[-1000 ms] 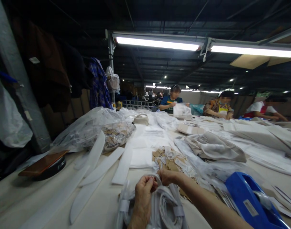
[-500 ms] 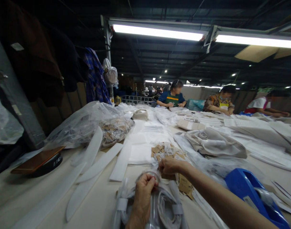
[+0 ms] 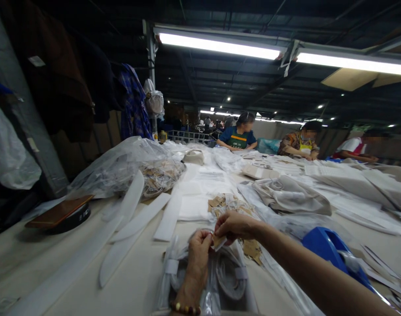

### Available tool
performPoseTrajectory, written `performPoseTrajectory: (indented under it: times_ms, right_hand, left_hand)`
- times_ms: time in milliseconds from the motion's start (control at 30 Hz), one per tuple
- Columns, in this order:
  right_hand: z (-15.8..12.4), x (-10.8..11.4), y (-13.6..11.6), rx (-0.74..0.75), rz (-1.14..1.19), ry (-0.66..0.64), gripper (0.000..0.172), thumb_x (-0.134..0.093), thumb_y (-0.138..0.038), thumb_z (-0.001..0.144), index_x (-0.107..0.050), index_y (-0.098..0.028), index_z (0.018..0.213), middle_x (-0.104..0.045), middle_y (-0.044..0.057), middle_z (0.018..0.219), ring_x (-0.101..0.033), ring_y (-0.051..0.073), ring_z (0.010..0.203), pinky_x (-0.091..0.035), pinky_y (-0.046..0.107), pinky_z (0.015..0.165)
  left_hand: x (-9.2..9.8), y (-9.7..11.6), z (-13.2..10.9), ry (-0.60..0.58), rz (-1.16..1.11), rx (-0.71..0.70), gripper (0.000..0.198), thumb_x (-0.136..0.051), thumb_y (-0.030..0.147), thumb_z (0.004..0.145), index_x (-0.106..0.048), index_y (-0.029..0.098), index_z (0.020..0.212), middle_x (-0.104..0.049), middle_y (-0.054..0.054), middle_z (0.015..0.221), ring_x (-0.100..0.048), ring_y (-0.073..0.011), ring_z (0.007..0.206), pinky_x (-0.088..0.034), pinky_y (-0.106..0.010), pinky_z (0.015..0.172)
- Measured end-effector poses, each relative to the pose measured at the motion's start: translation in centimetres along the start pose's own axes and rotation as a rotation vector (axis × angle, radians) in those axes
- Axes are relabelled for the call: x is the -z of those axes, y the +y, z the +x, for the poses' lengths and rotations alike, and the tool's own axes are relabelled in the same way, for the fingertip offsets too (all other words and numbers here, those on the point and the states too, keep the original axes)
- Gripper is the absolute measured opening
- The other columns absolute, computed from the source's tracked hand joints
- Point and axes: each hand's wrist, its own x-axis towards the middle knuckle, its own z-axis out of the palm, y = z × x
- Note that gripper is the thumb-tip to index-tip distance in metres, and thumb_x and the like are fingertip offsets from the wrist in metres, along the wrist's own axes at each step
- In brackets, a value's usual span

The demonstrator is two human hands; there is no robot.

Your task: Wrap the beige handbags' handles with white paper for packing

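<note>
In the head view, my left hand (image 3: 198, 254) is closed in a pinch over a grey bag (image 3: 231, 281) with coiled straps in clear plastic wrapping. What its fingertips grip is too small to make out. Right beside it, the fingers of my right hand (image 3: 235, 226) hold a small brown cardboard tag (image 3: 219, 241), and both sets of fingertips meet around it. Just beyond my right hand lies a heap of brown tags (image 3: 231, 202) with white strings. More tags (image 3: 252, 251) lie under my right wrist.
A blue tape dispenser (image 3: 332, 254) stands at the right, near my right forearm. White foam strips (image 3: 134, 219) and a phone-like brown case (image 3: 60, 210) on a black roll lie left. Plastic bags (image 3: 121, 162) and a beige bag (image 3: 289, 195) sit farther back. Several co-workers sit across the table.
My right hand has come from the tag heap towards my left hand, and a brown tag now shows in its fingers. The view has shifted slightly.
</note>
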Motion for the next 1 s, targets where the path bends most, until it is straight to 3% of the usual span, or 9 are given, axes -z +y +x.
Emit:
performPoseTrajectory:
  times_ms: [167,333,500,733,1000]
  right_hand:
    - [-0.6,-2.3,2.3,0.04,0.294,0.131,0.009,-0.053,-0.004,0.069,-0.053,-0.013,0.068,-0.051,-0.005,0.053,-0.051,0.006,0.046,-0.049,0.019,0.053]
    - [-0.2,-3.7,3.4,0.051,0.441,0.27,0.019,-0.05,0.004,0.071,-0.048,-0.015,0.074,-0.047,-0.008,0.052,-0.047,0.005,0.043,-0.042,0.017,0.046]
    - [-0.6,-3.9,3.3,0.038,0.489,0.239,0.016,-0.052,0.001,0.08,-0.05,-0.014,0.075,-0.048,-0.009,0.055,-0.046,0.005,0.043,-0.04,0.016,0.043]
    - [-1.2,-3.8,3.2,0.032,0.504,0.171,0.015,-0.053,-0.011,0.089,-0.052,-0.012,0.073,-0.046,-0.009,0.056,-0.041,0.003,0.041,-0.033,0.013,0.037]
    - [-0.6,-5.3,2.9,0.045,0.534,0.304,0.006,-0.055,-0.015,0.089,-0.055,-0.011,0.083,-0.051,-0.007,0.063,-0.048,0.004,0.048,-0.04,0.015,0.043]
  left_hand:
    - [0.1,0.0,0.0,0.045,-0.001,-0.02,0.03,-0.059,0.043,0.06,-0.056,0.016,0.072,-0.057,0.001,0.062,-0.05,-0.0127,0.056,-0.037,-0.024,0.052]
    - [0.2,0.7,-0.6,0.087,0.045,-0.044,0.024,-0.058,0.04,0.057,-0.053,0.017,0.062,-0.047,0.005,0.049,-0.039,-0.0089,0.044,-0.029,-0.021,0.043]
    - [0.6,1.4,-1.3,0.099,0.065,-0.045,0.025,-0.057,0.041,0.052,-0.053,0.017,0.053,-0.043,0.005,0.039,-0.036,-0.0091,0.04,-0.026,-0.022,0.042]
    - [0.6,2.1,-1.5,0.11,0.009,-0.064,0.028,-0.06,0.043,0.052,-0.056,0.016,0.056,-0.045,0.004,0.045,-0.038,-0.0088,0.044,-0.029,-0.021,0.045]
    - [0.9,2.1,-2.6,0.046,0.053,-0.053,0.032,-0.061,0.043,0.056,-0.064,0.013,0.063,-0.05,0.002,0.047,-0.04,-0.0087,0.044,-0.031,-0.02,0.045]
